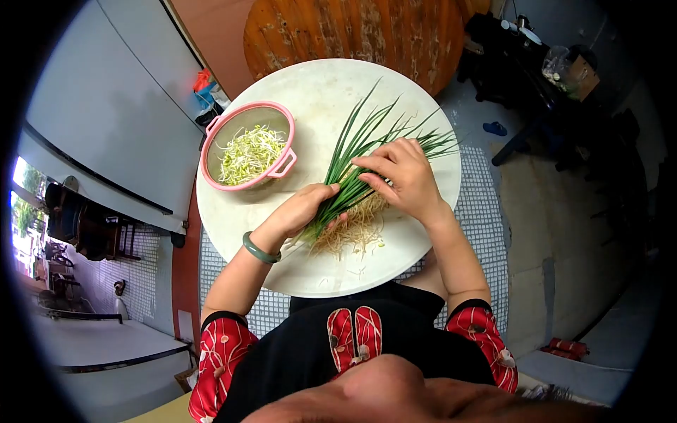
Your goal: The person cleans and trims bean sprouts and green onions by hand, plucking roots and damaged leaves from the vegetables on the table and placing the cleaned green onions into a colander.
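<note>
A bunch of long green stalks (pixel 343 185) lies slantwise over the round white table (pixel 310 275), its thin tips fanned toward the far right. My left hand (pixel 305 210), with a green bangle at the wrist, is wrapped round the lower part of the bunch. Over the middle of the stalks is my right hand (pixel 402 173), its thumb and fingers bent and partly apart at the leaves; whether it pinches a leaf is unclear. Thin brownish root trimmings (pixel 356 229) are heaped beneath and beside the bunch.
On the table's left stands a pink-rimmed colander (pixel 211 169) holding bean sprouts (pixel 252 151). A brown wooden round tabletop (pixel 338 32) is beyond the table. A dark table with bags and a box is at the far right, and a blue slipper (pixel 495 128) lies on the floor.
</note>
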Motion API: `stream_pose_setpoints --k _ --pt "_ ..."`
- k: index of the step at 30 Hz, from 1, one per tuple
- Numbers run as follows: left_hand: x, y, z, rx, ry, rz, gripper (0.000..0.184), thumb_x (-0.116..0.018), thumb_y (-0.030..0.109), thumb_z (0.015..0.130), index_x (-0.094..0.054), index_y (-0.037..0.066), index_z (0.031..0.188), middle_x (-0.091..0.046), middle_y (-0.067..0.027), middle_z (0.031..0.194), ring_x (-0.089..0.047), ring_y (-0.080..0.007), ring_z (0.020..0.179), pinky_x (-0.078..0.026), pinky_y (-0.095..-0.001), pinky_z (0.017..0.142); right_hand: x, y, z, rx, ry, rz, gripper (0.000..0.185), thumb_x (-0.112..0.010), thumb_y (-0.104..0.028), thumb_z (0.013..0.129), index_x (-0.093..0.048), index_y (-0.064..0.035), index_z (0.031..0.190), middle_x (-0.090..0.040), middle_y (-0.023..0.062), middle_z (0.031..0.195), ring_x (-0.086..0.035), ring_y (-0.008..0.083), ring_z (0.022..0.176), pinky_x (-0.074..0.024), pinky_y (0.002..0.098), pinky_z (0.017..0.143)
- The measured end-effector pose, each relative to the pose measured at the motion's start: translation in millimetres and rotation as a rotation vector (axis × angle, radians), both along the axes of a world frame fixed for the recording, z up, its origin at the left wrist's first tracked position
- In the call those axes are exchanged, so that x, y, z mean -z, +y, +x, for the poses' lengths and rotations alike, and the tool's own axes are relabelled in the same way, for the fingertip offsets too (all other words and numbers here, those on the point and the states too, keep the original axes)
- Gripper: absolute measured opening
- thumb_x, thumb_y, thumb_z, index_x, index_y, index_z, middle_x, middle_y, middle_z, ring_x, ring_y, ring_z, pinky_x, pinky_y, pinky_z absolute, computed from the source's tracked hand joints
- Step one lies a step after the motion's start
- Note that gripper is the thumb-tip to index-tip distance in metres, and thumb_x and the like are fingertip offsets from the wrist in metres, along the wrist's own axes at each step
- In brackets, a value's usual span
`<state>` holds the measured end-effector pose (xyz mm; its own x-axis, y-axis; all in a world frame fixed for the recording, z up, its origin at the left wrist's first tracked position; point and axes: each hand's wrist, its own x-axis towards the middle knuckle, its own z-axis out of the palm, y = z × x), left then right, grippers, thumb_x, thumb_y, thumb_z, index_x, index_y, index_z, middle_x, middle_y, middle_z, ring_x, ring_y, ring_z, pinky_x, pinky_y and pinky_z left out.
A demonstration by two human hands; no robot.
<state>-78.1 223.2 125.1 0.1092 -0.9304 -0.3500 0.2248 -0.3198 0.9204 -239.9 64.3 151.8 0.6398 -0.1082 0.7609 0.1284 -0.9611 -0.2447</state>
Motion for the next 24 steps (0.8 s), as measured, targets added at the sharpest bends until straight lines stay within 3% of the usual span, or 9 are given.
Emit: stream_pose_setpoints --k 3,6,11,16,24 --pt "1 -1 -2 0.011 -0.031 0.035 0.041 -0.041 0.031 0.099 -0.059 -0.005 0.104 -0.066 -0.0116 0.082 -0.058 -0.0138 0.062 -0.048 -0.0249 0.057 6 -4 0 -0.017 0.038 -0.026 0.015 -0.074 -0.021 0.075 -0.070 -0.0122 0.086 -0.058 0.0018 0.082 -0.053 0.0195 0.079 -0.0394 0.0329 0.072" --pt "-5 -1 -4 0.022 0.065 0.041 0.032 -0.048 0.026 0.097 -0.059 -0.004 0.102 -0.066 -0.0089 0.081 -0.058 -0.0123 0.062 -0.047 -0.0240 0.057 9 -4 0 -0.010 0.035 -0.052 0.014 -0.075 -0.019 0.074 -0.067 -0.0102 0.081 -0.058 0.0026 0.083 -0.053 0.0199 0.080 -0.0398 0.0333 0.073" --pt "6 0 -1 0.121 -0.088 -0.044 0.019 -0.066 0.011 0.086 -0.060 -0.001 0.099 -0.062 -0.0033 0.077 -0.056 -0.0096 0.063 -0.045 -0.0225 0.057 15 -6 0 -0.009 0.015 -0.078 0.016 -0.075 -0.020 0.074 -0.063 -0.0090 0.077 -0.058 0.0028 0.084 -0.054 0.0203 0.081 -0.0405 0.0339 0.074" --pt "5 0 0 0.152 -0.112 -0.064 0.023 -0.067 0.005 0.083 -0.059 -0.001 0.103 -0.059 0.0000 0.078 -0.054 -0.0077 0.066 -0.044 -0.0215 0.060 18 -8 -1 -0.035 0.071 -0.012 0.018 -0.075 -0.022 0.074 -0.063 -0.0088 0.076 -0.058 0.0029 0.081 -0.054 0.0206 0.079 -0.0406 0.0336 0.073" --pt "10 -2 -3 0.200 -0.289 -0.143 0.041 -0.064 0.002 0.082 -0.053 -0.002 0.122 -0.060 0.0004 0.099 -0.053 -0.0079 0.086 -0.045 -0.0237 0.079 10 -11 -1 -0.088 0.258 0.061 0.016 -0.075 -0.024 0.075 -0.067 -0.0104 0.078 -0.060 0.0015 0.076 -0.055 0.0196 0.077 -0.0408 0.0320 0.074"
